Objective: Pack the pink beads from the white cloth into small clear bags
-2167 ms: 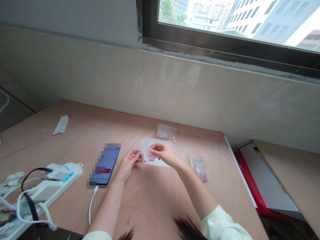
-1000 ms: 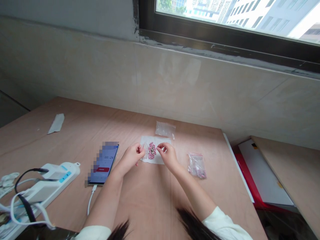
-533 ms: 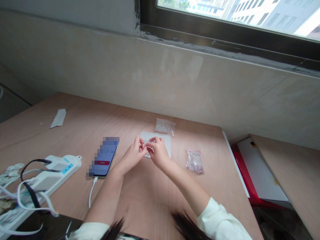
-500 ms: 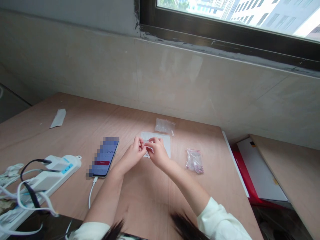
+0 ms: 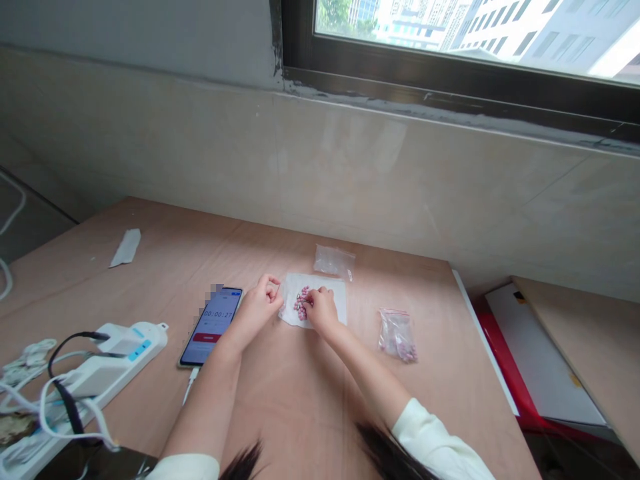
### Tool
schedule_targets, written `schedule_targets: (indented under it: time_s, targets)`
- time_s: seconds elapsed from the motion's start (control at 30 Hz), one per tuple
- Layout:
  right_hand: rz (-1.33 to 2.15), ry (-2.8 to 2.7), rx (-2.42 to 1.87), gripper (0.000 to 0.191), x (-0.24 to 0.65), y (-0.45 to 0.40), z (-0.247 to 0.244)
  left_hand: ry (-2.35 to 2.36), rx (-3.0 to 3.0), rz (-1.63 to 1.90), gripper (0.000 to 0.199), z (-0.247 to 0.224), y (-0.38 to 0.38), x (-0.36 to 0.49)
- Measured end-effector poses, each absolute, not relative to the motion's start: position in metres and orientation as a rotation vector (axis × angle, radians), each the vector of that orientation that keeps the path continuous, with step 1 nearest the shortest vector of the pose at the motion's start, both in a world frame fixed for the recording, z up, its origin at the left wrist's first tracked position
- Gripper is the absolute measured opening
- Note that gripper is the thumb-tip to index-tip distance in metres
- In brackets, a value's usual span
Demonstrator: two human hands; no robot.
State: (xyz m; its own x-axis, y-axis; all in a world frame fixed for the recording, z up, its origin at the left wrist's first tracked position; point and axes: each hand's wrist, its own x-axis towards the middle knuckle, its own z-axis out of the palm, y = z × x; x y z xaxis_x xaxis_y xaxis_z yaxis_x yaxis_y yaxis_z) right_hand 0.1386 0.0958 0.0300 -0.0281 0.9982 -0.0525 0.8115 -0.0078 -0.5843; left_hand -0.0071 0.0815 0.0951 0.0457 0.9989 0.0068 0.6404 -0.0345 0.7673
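Small pink and dark beads (image 5: 301, 305) lie in a loose pile on a white sheet (image 5: 338, 301). My right hand (image 5: 323, 309) reaches into the pile from the right, its fingertips pressed together among the beads; whether they grip one is hidden. Just off the sheet's left edge, my left hand (image 5: 262, 299) is raised with thumb and fingers pinched. Whatever it holds is too thin or small to make out.
A clear plastic bag (image 5: 334, 261) lies behind the sheet, and a bag of beads (image 5: 397, 335) to its right. Left are a phone (image 5: 213, 327) showing a timer, and a power strip (image 5: 135, 350) with tangled cables. A paper scrap (image 5: 125, 248) lies at the far left.
My hands have parted from where they met over the sheet. The right one has lowered to the beads, which now show; the left has moved slightly left. The view has tilted slightly.
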Motion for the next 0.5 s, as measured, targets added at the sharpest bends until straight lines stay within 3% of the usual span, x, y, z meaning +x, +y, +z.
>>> schedule_targets:
  time_s: [0.3,0.5]
  targets:
    - [0.655,-1.678,-1.598,0.009,0.143,0.084,0.069,1.617,1.741,0.696,0.012,0.087,0.075,0.003]
    - [0.657,-1.822,-1.556,0.011,0.132,0.066,0.087,1.518,1.731,0.751,0.014,0.087,0.064,0.01]
